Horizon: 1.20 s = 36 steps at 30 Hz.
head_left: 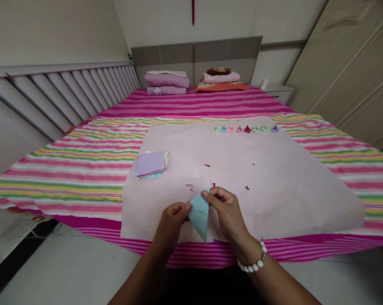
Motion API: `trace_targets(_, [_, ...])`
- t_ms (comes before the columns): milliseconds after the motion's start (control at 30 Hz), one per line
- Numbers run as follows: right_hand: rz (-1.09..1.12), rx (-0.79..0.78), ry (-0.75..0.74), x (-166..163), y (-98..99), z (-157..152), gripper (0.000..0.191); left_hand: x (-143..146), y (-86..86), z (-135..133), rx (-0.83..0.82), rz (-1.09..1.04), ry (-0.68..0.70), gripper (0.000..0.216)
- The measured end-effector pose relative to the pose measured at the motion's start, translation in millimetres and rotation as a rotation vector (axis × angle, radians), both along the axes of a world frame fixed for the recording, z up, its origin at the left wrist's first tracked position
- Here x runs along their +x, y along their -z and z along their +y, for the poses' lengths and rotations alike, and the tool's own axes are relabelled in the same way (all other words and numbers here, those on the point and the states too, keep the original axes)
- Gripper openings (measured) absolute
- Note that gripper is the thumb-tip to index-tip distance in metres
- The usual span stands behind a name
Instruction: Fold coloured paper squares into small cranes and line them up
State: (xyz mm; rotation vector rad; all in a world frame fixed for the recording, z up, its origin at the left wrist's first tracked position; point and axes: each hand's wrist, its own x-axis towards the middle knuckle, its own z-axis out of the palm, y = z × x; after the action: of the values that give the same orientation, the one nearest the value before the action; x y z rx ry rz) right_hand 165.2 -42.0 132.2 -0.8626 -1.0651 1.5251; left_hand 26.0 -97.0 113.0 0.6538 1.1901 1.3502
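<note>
A light blue folded paper [200, 214], shaped like a narrow triangle pointing down, is held above the near edge of a large pale pink sheet [274, 182]. My left hand [172, 218] pinches its left side. My right hand [227, 209], with a white bead bracelet at the wrist, pinches its top corner. A stack of square coloured papers [151, 164], lilac on top, lies on the sheet to the left. A row of several small folded paper figures [246, 128] in green, blue, pink, red and purple stands along the sheet's far edge.
The pink sheet lies on a bed with a striped cover [83, 169]. Small red paper scraps [207, 165] are scattered on the sheet. Folded blankets and pillows [167, 80] sit by the headboard. A slatted rail [67, 93] runs on the left, a wardrobe [353, 72] on the right.
</note>
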Motion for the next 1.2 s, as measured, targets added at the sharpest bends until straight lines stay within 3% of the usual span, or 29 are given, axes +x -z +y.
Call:
trace_targets(167, [0.069,0.006,-0.103,5.7,-8.9,-2.1,0.025,4.0,-5.3,1.7,0.054,-0.294,0.150,0.027])
trace_targets(467, [0.097,-0.049,-0.231,0.4,-9.9,-14.4,0.023,7.0,0.9,0.2,0.056,-0.363,0.190,0.032])
trace_targets(1000, [0.069,-0.062,-0.239,2.3,-2.1,-11.9,0.015,10.8,-3.7,0.0,-0.017,-0.321,0.145,0.035])
trace_targets(1200, [-0.030,0.006,-0.210,-1.8,2.2,-12.3,0.018,13.3,-0.4,2.6,-0.099,-0.169,-0.061,0.033])
